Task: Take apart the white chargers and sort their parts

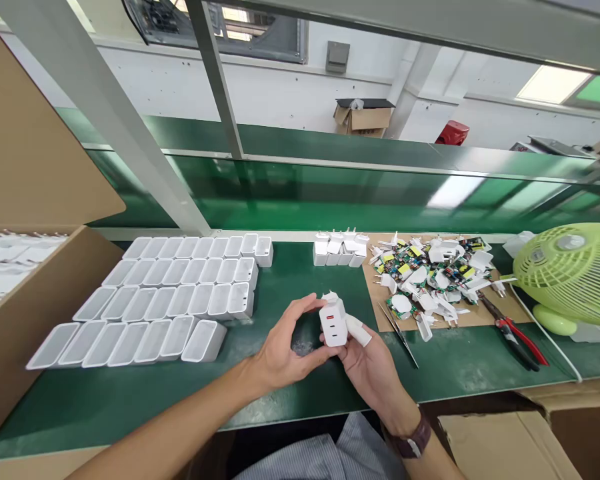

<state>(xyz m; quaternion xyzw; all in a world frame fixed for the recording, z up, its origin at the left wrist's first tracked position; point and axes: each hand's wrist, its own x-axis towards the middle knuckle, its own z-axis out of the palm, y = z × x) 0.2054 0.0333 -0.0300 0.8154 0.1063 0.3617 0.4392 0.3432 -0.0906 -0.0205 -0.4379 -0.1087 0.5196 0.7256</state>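
Charger (pixel 334 324) sat held between the left hand (pixel 285 345), thumb and forefinger spread around it, and the curled right hand (pixel 373 370). Green benchtop (pixel 287 280) stretched left beneath them, white wall (pixel 275 90) well beyond, front edge (pixel 480 393) on their near side.

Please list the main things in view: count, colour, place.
Charger: one, white, centre
Open cases: many, white, left
Pronged blocks: several, white, rear centre
Parts pile: one, multicoloured, right
Cardboard: one, brown, under pile
Tweezers: one, silver, right
Pliers: one, red-black, right
Fan: one, green, right edge
Cartons: several, brown, left, behind, lower right
Bench: one, green, centre
Wristband: one, maroon, right wrist
Left hand: one, holding charger
Right hand: one, holding charger
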